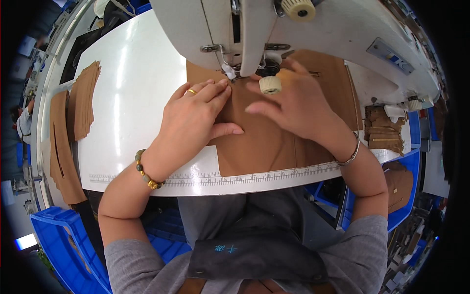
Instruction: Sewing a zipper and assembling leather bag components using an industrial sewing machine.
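A large brown fabric panel (259, 142) lies on the white table under the sewing machine (215, 29). My left hand (196, 115) rests on the panel's left part, fingers stretched forward and thumb spread to the right, its fingertips just left of the needle area. My right hand (298, 100) lies on the panel to the right of the needle, thumb apart and pointing left. A cream knob (270, 85) on the machine hides some of its fingertips. The presser foot (234, 77) sits over the fabric between both hands, its contact partly hidden.
Stacked brown fabric pieces (84, 100) and a slit brown piece (63, 152) lie at the left. More small brown pieces (384, 130) are at the right. A ruler strip (196, 180) runs along the table's front edge. Blue bins (68, 245) flank my lap.
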### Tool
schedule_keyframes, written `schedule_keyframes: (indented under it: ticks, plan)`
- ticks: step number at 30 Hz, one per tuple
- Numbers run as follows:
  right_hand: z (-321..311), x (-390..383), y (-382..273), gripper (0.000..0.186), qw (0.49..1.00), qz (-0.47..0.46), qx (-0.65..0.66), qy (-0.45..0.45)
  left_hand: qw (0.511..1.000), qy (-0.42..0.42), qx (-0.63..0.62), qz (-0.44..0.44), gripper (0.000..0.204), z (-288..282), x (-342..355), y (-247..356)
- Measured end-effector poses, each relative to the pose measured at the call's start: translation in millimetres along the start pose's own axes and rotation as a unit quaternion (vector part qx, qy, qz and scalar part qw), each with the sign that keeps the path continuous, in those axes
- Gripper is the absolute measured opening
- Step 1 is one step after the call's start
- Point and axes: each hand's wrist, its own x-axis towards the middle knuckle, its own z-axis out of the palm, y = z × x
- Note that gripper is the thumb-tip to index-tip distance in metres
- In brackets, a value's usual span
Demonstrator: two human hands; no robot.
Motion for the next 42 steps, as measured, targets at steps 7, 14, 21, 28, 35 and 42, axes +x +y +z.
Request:
schedule_keyframes:
  ticks: [7,14,21,28,35,42]
  plan:
    - [-16.4,13.6,23.2,0.025,0.973,0.074,0.073,0.206,1.000,0.011,0.006,0.007,0.076,1.5,-1.4,-0.6]
    - [-9.7,9.5,25.0,0.024,0.971,0.109,0.084,0.193,1.000,0.001,0.009,0.005,0.078,0.1,-3.0,1.8]
    - [-17.8,7.6,42.3,0.029,0.984,0.004,0.114,0.140,1.000,0.013,-0.002,0.006,0.079,0.6,-3.3,1.4]
    - [-14.3,7.3,41.1,0.034,0.975,-0.131,0.101,0.148,1.000,0.014,-0.003,0.003,0.079,0.9,-2.9,1.9]
    - [-17.7,6.4,34.7,0.036,0.976,-0.149,0.084,0.132,1.000,0.012,-0.009,-0.006,0.079,1.8,-4.0,2.3]
    - [-14.5,5.9,29.7,0.047,0.976,-0.183,0.046,0.110,1.000,0.025,-0.011,-0.005,0.078,2.4,-3.2,1.0]
